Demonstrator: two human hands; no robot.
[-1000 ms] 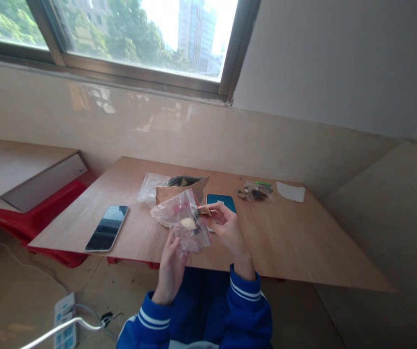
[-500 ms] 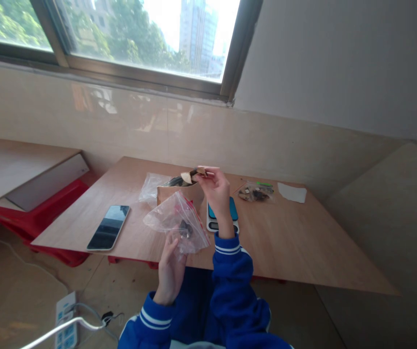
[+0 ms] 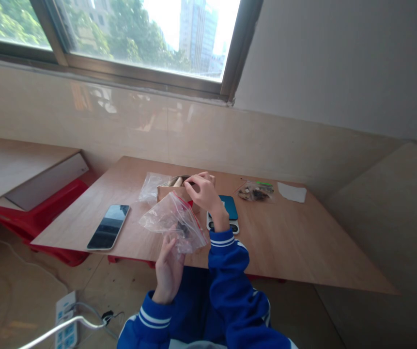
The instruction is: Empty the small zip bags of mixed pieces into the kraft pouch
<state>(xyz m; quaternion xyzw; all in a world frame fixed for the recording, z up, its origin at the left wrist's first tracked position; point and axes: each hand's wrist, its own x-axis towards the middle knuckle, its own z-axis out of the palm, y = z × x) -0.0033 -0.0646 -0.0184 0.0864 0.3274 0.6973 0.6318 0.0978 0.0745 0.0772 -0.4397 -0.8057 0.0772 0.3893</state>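
Observation:
My left hand point(image 3: 169, 271) pinches the lower part of a clear zip bag point(image 3: 157, 218) with a red seal strip. A small dark clump shows inside that bag, which is tilted with its seal toward the right. Behind it stands an open brown box point(image 3: 165, 194) holding dark and pale dried-looking pieces. Over the box's right side, my right hand point(image 3: 205, 194) is bent down with its fingers curled together at the contents. Its fingertips are partly hidden, so what they grip is unclear. A kitchen scale point(image 3: 232, 207) with a blue top lies partly behind my right wrist.
A phone point(image 3: 109, 228) lies at the table's left. Behind the box is another clear bag point(image 3: 150, 188). Farther right are a bag of dried pieces point(image 3: 254, 192) and white paper point(image 3: 292, 192). A power strip point(image 3: 66, 322) with cables lies on the floor, near a red stool point(image 3: 48, 220).
My right hand has lowered from above the box to its opening; the brown, pale-edged piece it held up no longer shows in its fingers. The zip bag has shifted slightly left.

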